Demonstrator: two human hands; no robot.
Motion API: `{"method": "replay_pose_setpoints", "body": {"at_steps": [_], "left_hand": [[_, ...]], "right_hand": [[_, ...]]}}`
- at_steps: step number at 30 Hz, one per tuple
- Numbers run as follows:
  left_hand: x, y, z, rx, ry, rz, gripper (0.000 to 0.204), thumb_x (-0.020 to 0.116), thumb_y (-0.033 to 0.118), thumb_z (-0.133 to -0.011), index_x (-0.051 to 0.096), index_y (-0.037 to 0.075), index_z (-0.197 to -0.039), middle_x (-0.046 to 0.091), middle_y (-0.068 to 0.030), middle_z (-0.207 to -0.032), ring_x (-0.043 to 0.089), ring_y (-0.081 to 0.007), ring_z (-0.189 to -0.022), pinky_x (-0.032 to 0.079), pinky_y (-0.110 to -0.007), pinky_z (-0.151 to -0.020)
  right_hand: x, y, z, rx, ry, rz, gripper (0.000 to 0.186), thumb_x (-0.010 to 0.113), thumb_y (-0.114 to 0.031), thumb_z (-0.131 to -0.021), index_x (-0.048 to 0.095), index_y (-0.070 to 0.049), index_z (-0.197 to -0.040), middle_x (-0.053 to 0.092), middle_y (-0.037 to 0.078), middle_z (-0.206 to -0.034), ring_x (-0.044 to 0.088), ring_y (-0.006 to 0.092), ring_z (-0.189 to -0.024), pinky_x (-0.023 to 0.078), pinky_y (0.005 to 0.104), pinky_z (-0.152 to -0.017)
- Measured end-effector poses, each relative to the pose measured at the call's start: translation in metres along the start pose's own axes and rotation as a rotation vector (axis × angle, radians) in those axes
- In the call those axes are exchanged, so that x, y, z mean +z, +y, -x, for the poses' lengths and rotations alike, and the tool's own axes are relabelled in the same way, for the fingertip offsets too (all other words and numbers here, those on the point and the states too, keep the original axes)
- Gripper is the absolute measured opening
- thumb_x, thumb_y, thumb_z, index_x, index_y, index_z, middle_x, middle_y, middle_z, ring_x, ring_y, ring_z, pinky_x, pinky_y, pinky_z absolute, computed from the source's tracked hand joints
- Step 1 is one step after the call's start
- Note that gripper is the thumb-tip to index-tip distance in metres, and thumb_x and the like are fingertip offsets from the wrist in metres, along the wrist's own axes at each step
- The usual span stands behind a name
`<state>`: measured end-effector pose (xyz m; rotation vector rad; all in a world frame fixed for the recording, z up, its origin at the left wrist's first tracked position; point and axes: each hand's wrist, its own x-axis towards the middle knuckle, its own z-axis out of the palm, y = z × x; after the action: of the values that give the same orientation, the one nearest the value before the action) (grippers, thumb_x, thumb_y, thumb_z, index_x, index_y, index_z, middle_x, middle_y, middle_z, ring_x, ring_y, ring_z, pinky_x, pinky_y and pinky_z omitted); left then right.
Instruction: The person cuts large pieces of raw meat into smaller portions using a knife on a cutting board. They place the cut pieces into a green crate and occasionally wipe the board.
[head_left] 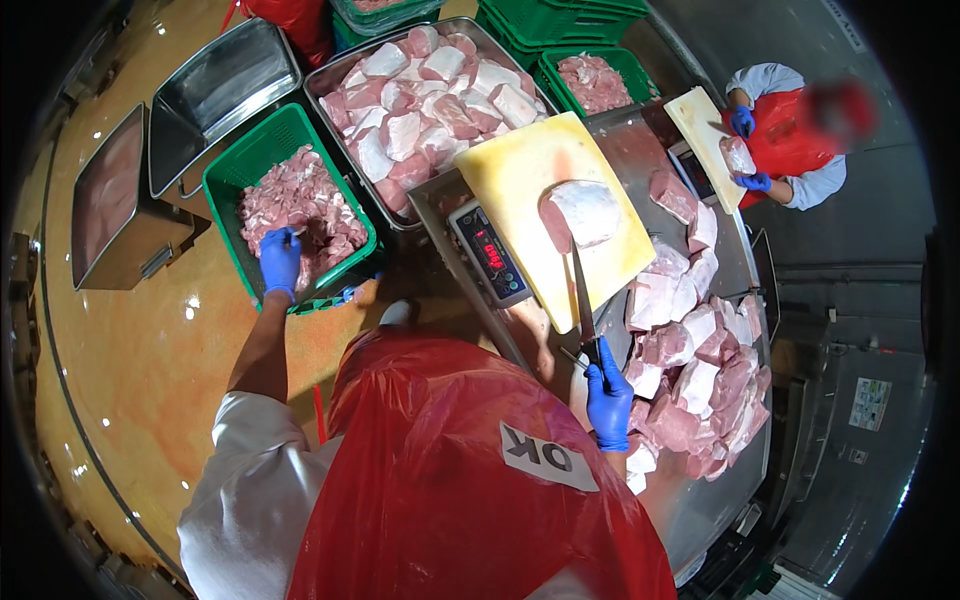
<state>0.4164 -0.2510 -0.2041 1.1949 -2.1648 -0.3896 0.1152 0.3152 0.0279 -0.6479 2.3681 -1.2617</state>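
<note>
My right hand (609,400), in a blue glove, is closed around the handle of a long knife (582,290). The blade points away from me across a yellow cutting board (510,185), and its tip reaches the near edge of a pale, fat-covered block of meat (590,213) lying there. To the left, my blue-gloved left hand (281,262) is over the near side of a green crate (222,190) filled with pink meat trimmings (310,205). Its fingers are curled together, and whatever they may hold is hidden.
A digital scale (490,252) sits by the board's left edge. Beyond stands a metal tub (322,82) of meat blocks. More meat blocks (690,380) are piled on the right of the steel table. Across it, a person in a red apron (785,140) handles meat at another board (705,140).
</note>
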Motion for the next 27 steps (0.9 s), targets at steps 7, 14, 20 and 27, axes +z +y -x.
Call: {"method": "replay_pose_setpoints", "body": {"at_steps": [7,14,20,27], "left_hand": [[0.01,-0.084,0.015,-0.333,-0.165,0.011,0.039,0.075,0.024,-0.092,0.076,0.008,-0.128,0.078,-0.0223,-0.111,0.075,-0.0392,-0.098,0.059,-0.047,-0.089],[0.046,-0.031,0.019,-0.376,-0.251,0.153,0.041,0.072,0.021,-0.1,0.069,0.007,-0.138,0.078,-0.0202,-0.117,0.076,-0.0329,-0.099,0.059,-0.043,-0.091],[0.059,0.072,-0.033,-0.184,-0.21,0.381,0.034,0.075,0.019,-0.097,0.074,0.003,-0.127,0.075,-0.0198,-0.117,0.073,-0.0341,-0.107,0.058,-0.042,-0.096],[0.086,0.374,-0.094,0.932,-0.237,0.786,0.016,0.078,0.009,-0.092,0.077,0.006,-0.108,0.074,-0.0122,-0.109,0.069,-0.0325,-0.111,0.054,-0.045,-0.099]], "right_hand": [[-0.008,-0.003,-0.007,-0.017,-0.016,0.087,0.052,0.061,-0.001,-0.106,0.054,-0.005,-0.157,0.074,0.014,-0.138,0.07,0.0157,-0.122,0.052,0.0294,-0.103],[-0.013,-0.001,-0.005,-0.041,0.038,0.211,0.05,0.067,-0.008,-0.104,0.058,-0.003,-0.153,0.076,0.019,-0.131,0.074,0.0211,-0.12,0.056,0.034,-0.099],[-0.039,0.016,-0.013,-0.123,-0.011,0.404,0.042,0.071,-0.018,-0.103,0.066,-0.005,-0.142,0.077,0.022,-0.123,0.076,0.0353,-0.113,0.059,0.042,-0.093],[-0.074,-0.026,-0.088,-0.313,-0.062,0.707,0.038,0.073,-0.016,-0.1,0.07,-0.012,-0.137,0.077,0.019,-0.116,0.077,0.0385,-0.099,0.061,0.0426,-0.083]]}}
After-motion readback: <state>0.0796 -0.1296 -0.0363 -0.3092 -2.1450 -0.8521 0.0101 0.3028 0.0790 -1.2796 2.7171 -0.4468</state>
